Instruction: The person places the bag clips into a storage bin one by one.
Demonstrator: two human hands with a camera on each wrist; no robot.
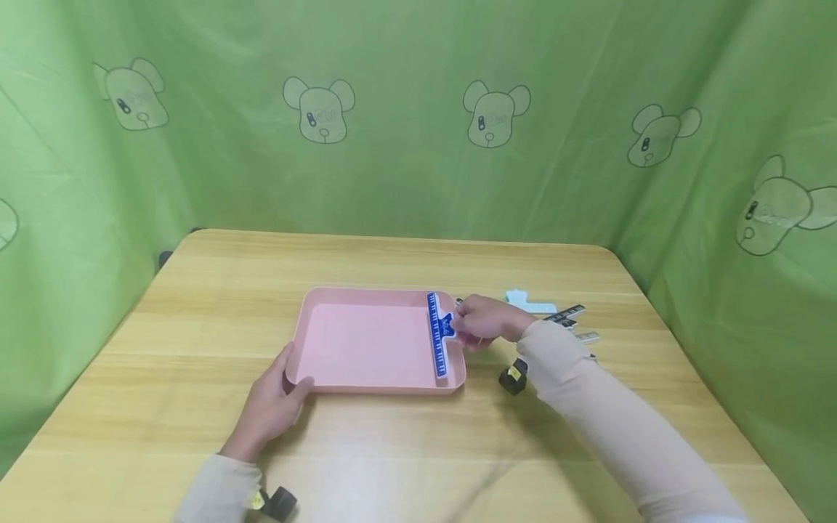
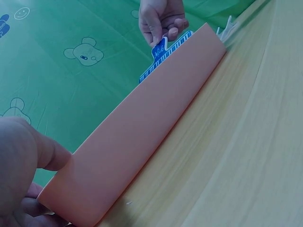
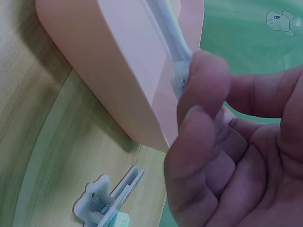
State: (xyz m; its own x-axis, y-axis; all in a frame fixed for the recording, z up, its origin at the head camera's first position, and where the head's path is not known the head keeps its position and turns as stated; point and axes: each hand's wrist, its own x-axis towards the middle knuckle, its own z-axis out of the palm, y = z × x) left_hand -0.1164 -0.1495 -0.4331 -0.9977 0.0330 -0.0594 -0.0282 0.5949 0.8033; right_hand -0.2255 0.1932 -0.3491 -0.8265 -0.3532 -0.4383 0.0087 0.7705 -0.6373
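Observation:
A pink rectangular tray (image 1: 366,345) lies on the wooden table. My left hand (image 1: 269,407) grips its near left corner, thumb at the rim (image 2: 57,177). At the right end of the tray, my right hand (image 1: 487,318) pinches the handle of a blue-and-white clip (image 1: 437,341) patterned like piano keys. The clip's long bar runs along the inside of the tray's right side; whether it touches the tray floor is unclear. In the right wrist view, the thumb and fingers (image 3: 208,90) close on the clip's pale end.
Right of the tray lie a light-teal clip (image 1: 532,306), a black piano-key clip (image 1: 567,315) and a whitish clip (image 1: 588,338), partly behind my right forearm. Green curtains (image 1: 405,181) with bear-like drawings stand around the table (image 1: 216,290).

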